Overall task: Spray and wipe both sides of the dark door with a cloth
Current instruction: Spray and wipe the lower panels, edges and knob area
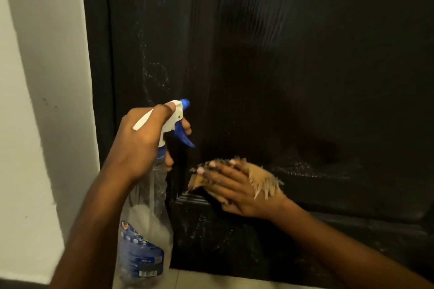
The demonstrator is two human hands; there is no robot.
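Against the lower door panel, 6 o'clock of view: right hand point(237, 187) flat, fingers straight, pressing tan cloth point(266, 182) onto dark door point(293, 65); cloth is blurred. Left hand point(141, 141), 8 o'clock, wrapped round neck of clear spray bottle point(150, 213), nozzle facing door. White droplet trails on door at 10 o'clock. Pale wall point(35, 101) at 9 o'clock.

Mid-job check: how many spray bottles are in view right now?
1. The spray bottle is gripped at its neck by the left hand, in front of the left side of the dark door, beside the white wall. None other shows; more could be out of frame.
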